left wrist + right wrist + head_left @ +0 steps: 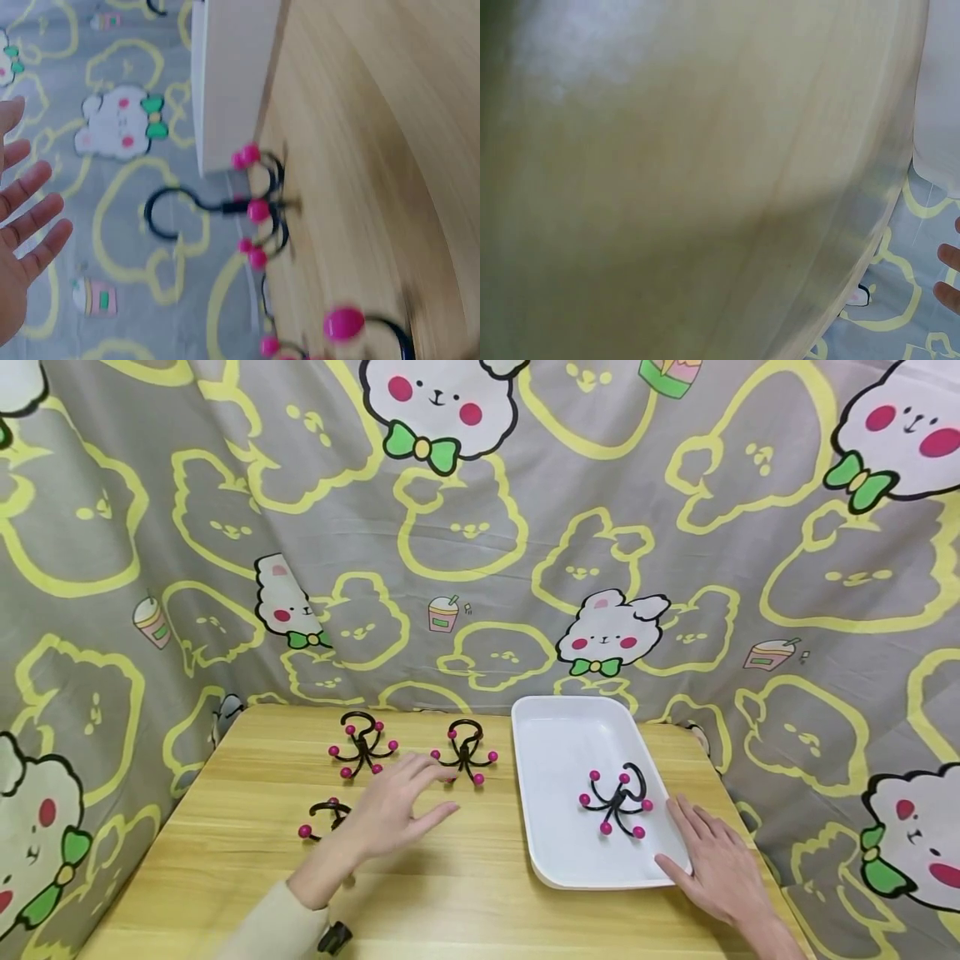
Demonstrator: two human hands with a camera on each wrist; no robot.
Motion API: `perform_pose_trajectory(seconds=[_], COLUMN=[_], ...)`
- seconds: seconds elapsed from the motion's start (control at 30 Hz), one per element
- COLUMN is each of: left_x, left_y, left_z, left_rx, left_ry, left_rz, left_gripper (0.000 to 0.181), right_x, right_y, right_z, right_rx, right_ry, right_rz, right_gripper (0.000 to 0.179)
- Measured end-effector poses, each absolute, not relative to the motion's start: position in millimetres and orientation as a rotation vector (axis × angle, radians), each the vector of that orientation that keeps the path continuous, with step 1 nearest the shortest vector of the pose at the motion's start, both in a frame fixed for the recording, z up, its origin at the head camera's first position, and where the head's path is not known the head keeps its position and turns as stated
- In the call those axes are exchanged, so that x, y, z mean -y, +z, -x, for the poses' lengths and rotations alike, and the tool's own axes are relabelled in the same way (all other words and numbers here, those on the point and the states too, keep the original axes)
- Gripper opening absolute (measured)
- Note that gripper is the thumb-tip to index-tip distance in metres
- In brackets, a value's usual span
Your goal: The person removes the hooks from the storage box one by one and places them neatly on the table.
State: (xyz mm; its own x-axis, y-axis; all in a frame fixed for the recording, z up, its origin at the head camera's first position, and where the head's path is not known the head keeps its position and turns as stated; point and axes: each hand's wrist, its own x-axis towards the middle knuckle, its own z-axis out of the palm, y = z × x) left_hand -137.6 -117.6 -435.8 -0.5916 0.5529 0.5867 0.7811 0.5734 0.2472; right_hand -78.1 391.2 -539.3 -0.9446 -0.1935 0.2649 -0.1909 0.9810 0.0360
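My left hand hovers above the table with relaxed, spread fingers and holds nothing. It is nearest a black hook hanger with pink ball tips, partly behind its fingers. Another such hanger stands to its left, and a third is partly hidden by the left wrist. In the left wrist view, one hanger stands with its curved hook up, apart from the fingers. A fourth-like hanger lies inside the white tray. My right hand rests its extended fingers against the tray's right rim.
The wooden table carries the hangers on its left and the tray on its right. A grey patterned curtain hangs behind the table and along its sides. A dark band is on my left wrist.
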Motion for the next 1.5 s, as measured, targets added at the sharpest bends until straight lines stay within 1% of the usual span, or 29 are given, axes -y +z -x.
perform_pose_trajectory(seconds=[0.47, 0.67, 1.17, 1.5], left_x=[34, 4, -56, -99], left_y=[-440, -441, -441, -439], left_z=[159, 165, 186, 198], left_rx=[2.367, 2.39, 2.47, 2.565], left_ry=[-0.671, -0.656, -0.455, -0.33], left_rz=[1.345, 1.425, 1.49, 1.499], left_gripper=[0.035, 0.035, 0.038, 0.045], right_x=[-390, -390, -388, -391], right_y=[-539, -539, -538, -539], right_z=[77, 77, 78, 79], right_rx=[2.837, 2.841, 2.832, 2.84], right_ry=[-0.003, -0.005, -0.004, -0.015], right_rz=[-0.303, -0.31, -0.31, -0.308], right_gripper=[0.09, 0.09, 0.089, 0.09])
